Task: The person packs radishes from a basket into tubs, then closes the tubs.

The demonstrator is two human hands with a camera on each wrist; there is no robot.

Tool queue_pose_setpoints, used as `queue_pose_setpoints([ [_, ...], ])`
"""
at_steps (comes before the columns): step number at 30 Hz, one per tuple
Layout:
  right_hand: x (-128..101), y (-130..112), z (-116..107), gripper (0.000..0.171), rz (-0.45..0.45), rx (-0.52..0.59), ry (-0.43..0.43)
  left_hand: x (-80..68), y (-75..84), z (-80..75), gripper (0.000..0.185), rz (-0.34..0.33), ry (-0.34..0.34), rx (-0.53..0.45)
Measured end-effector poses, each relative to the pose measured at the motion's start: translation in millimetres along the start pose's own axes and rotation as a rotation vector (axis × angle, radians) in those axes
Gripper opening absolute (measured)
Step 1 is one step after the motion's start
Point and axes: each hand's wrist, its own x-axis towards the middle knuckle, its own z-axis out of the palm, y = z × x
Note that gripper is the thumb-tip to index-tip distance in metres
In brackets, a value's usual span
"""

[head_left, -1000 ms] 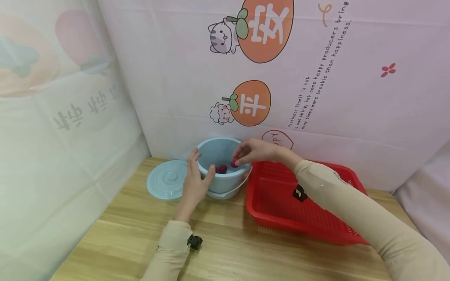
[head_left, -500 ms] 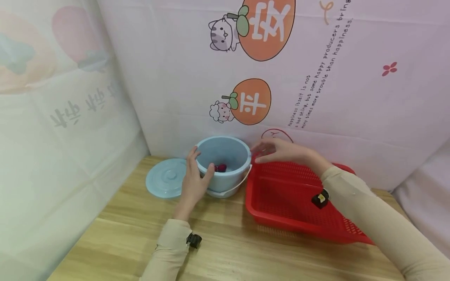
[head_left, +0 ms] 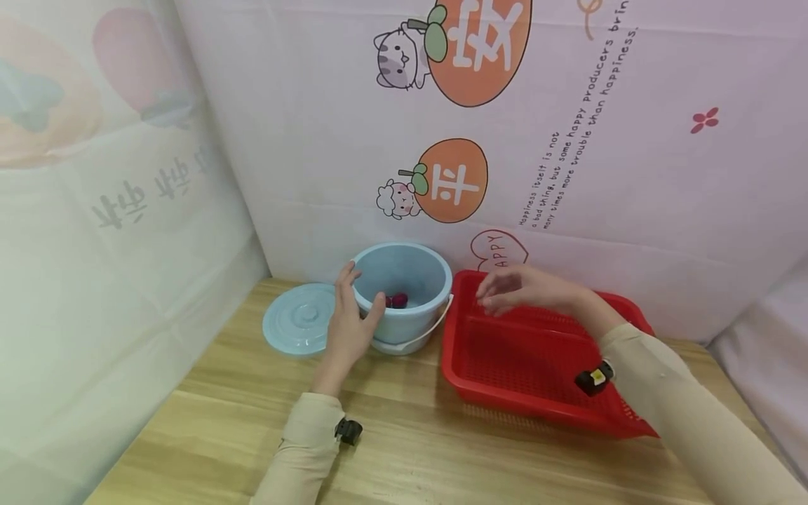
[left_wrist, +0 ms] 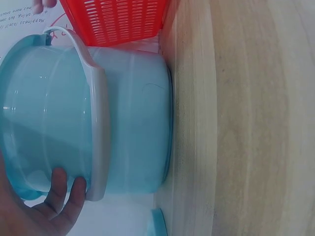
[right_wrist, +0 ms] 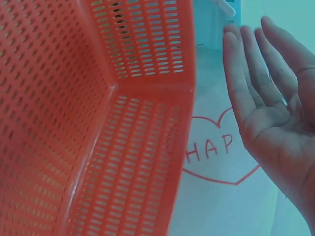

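A light blue bucket (head_left: 407, 326) stands on the table against the back wall, its mouth uncovered. My left hand (head_left: 350, 330) holds its left side at the rim, thumb at the front edge. In the left wrist view, the fingertips (left_wrist: 59, 177) lie against the bucket's outer wall near the white handle (left_wrist: 100, 128). Small dark red, fruit-like things (head_left: 399, 301) lie inside the bucket, partly hidden by the rim and thumb. My right hand (head_left: 533, 289) hovers over the back left of a red basket (head_left: 499, 398), fingers loosely bent and holding nothing.
Left of the bucket lies its round blue lid (head_left: 297, 322) flat on the wooden table (head_left: 404, 449). The slotted red basket stands close to the bucket's right. A printed cloth wall (head_left: 315, 140) rises right behind them.
My right hand has let go of a dark red thing in the bucket and moved right, out over the red basket. The left hand has stayed on the bucket.
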Motion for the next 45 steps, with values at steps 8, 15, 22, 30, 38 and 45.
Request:
queue_pose_setpoints([
  [8,-18,16,3,0.026,0.145,-0.004,-0.184,1.0,1.4,-1.3,0.079,0.014,0.007,-0.015],
  [15,-37,32,5,0.025,0.248,-0.036,-0.359,-0.1,0.2,1.1,0.077,0.025,-0.002,-0.018],
  [22,-54,44,5,0.021,0.396,-0.131,-0.450,1.8,1.6,0.4,0.079,0.036,0.006,-0.023],
  [30,-62,48,12,0.019,0.455,-0.217,-0.520,5.4,4.0,-4.1,0.081,0.036,0.001,-0.015],
  [38,-55,50,25,0.030,0.447,-0.212,-0.541,4.5,1.1,-5.0,0.081,0.023,-0.001,-0.004],
  [45,-51,51,36,0.033,0.433,-0.254,-0.566,2.2,-1.8,-2.0,0.081,0.021,-0.008,-0.006],
])
